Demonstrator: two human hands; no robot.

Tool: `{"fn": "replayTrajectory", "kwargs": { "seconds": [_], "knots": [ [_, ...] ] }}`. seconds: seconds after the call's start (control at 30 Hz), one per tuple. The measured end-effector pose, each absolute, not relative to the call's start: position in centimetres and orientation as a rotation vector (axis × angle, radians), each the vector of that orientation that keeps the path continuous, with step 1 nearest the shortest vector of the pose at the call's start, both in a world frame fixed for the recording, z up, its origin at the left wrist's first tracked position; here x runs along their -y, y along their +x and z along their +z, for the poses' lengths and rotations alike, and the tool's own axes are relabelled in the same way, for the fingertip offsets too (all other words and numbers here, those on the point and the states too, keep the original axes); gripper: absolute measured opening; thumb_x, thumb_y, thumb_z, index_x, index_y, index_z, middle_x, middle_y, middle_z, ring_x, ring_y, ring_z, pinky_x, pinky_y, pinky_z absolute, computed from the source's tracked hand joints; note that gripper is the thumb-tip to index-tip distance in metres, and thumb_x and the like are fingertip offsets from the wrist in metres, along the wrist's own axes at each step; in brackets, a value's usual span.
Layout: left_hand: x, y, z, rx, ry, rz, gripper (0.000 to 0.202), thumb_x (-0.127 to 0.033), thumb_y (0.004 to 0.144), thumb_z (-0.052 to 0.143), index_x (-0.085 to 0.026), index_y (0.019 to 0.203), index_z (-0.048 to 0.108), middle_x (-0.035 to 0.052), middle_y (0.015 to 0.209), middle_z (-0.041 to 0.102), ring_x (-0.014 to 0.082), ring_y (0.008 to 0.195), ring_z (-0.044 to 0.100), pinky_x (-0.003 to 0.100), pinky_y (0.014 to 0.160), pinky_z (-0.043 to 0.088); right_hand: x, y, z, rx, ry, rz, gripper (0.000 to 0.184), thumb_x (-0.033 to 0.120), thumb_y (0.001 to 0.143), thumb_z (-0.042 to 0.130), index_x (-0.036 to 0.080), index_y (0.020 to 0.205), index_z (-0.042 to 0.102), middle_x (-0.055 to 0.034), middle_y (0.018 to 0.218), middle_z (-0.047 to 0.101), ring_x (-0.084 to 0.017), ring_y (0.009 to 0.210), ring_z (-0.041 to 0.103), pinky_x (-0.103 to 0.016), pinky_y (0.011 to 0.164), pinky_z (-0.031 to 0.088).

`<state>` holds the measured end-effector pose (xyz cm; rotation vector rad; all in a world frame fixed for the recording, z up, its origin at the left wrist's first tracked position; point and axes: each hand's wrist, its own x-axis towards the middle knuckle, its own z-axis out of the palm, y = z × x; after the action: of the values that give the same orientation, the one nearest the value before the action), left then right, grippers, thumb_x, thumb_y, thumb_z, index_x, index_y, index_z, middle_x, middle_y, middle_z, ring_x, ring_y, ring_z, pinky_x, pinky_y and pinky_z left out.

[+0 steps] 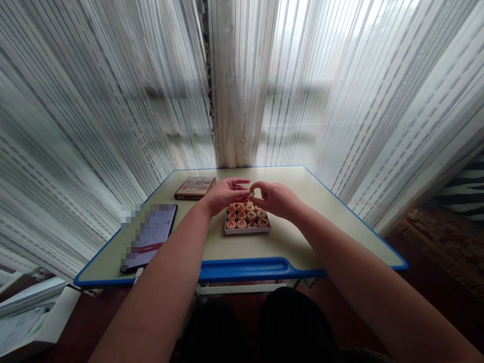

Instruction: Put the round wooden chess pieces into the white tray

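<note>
Head view: the left hand (226, 196) and right hand (274, 199) are held together above a shallow white box (247, 231) on a cream desk with a blue edge (242, 269). A round wooden xiangqi piece (251, 193) is pinched in the right hand's closed fingertips, just above the box; it is partly hidden. The left hand is half open, its fingers extended toward that piece; contact cannot be determined. Further xiangqi pieces (246, 216), pale wood with red carved characters, are packed flat in rows inside the box, their tops facing up. A boxed item with a printed cover (194, 187) lies beyond the left hand. A tablet (149, 237), its screen partly pixelated, lies nearer the desk's left edge. Sheer striped curtains (242, 91) hang behind the desk.
</note>
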<state>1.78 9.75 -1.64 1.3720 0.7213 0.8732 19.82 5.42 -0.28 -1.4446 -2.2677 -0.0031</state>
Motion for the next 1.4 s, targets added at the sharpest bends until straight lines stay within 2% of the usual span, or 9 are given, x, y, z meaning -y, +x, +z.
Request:
{"fn": "replayTrajectory", "kwargs": {
  "seconds": [0.2,0.4,0.57,0.7,0.83,1.1,1.27,1.4],
  "knots": [
    [-9.66,1.73,-1.30,-0.692,1.344,0.796,0.044,-0.020,0.062,0.079,-0.010,0.102,0.065,0.0090,0.088,0.070,0.0156,0.080,0.067,0.032,0.080,0.052,-5.43,20.00,-0.16,2.178,-1.531,-0.012,0.036,0.045,0.077,0.058,0.019,0.102,0.057,0.0006,0.067,0.058,-0.011,0.055,0.044,-0.023,0.050,0.025],
    [-9.65,1.72,-1.31,-0.763,1.366,0.745,0.037,-0.025,0.062,0.079,-0.011,0.095,0.069,0.0077,0.078,0.071,0.0129,0.070,0.066,0.024,0.070,0.053,-5.29,20.04,-0.06,2.220,-1.526,-0.009,0.040,0.052,0.077,0.057,0.020,0.100,0.057,0.0001,0.067,0.057,-0.012,0.055,0.044,-0.024,0.050,0.024],
    [-9.46,1.67,-1.31,-0.718,1.360,0.708,0.034,-0.027,0.064,0.078,-0.011,0.094,0.070,0.0076,0.078,0.071,0.0118,0.067,0.065,0.023,0.067,0.052,-4.83,20.13,0.35,2.239,-1.449,0.036,0.038,0.042,0.078,0.057,0.018,0.107,0.055,0.0019,0.064,0.054,-0.011,0.055,0.043,-0.023,0.051,0.023],
    [-9.38,1.74,-1.41,-0.711,1.329,0.678,0.031,-0.026,0.064,0.077,-0.010,0.090,0.069,0.0071,0.073,0.070,0.0121,0.065,0.066,0.023,0.063,0.053,-4.65,20.08,0.52,2.269,-1.408,0.084,0.028,0.038,0.081,0.053,0.020,0.101,0.061,0.0020,0.062,0.054,-0.010,0.054,0.042,-0.023,0.052,0.023],
    [-9.52,1.81,-1.45,-0.728,1.308,0.723,0.032,-0.026,0.060,0.080,-0.010,0.086,0.069,0.0081,0.074,0.070,0.0132,0.063,0.066,0.022,0.061,0.053,-4.85,19.95,0.37,2.223,-1.406,0.067,0.028,0.040,0.080,0.056,0.019,0.095,0.064,0.0015,0.060,0.055,-0.010,0.054,0.043,-0.024,0.053,0.025],
    [-9.13,2.01,-1.10,-0.722,1.336,0.625,0.036,-0.036,0.059,0.080,-0.009,0.079,0.067,0.0104,0.072,0.070,0.0179,0.068,0.068,0.024,0.058,0.053,-5.35,19.90,-0.24,2.189,-1.409,0.066,0.033,0.043,0.076,0.061,0.018,0.097,0.056,0.0038,0.058,0.052,-0.009,0.051,0.041,-0.022,0.051,0.024],
    [-9.08,1.86,-0.88,-0.722,1.358,0.688,0.033,-0.035,0.062,0.078,-0.009,0.078,0.065,0.0087,0.069,0.068,0.0162,0.064,0.067,0.020,0.051,0.049,-5.12,20.13,-0.10,2.209,-1.337,0.073,0.042,0.039,0.075,0.062,0.017,0.109,0.051,0.0048,0.059,0.050,-0.009,0.052,0.040,-0.022,0.051,0.024],
    [-9.08,1.79,-0.77,-0.729,1.356,0.699,0.029,-0.031,0.061,0.078,-0.009,0.075,0.065,0.0084,0.067,0.068,0.0144,0.058,0.065,0.020,0.048,0.047,-4.79,20.07,-0.01,2.259,-1.230,0.072,0.027,0.028,0.079,0.057,0.019,0.105,0.056,0.0064,0.056,0.047,-0.008,0.050,0.038,-0.022,0.052,0.023]
  ]
}}
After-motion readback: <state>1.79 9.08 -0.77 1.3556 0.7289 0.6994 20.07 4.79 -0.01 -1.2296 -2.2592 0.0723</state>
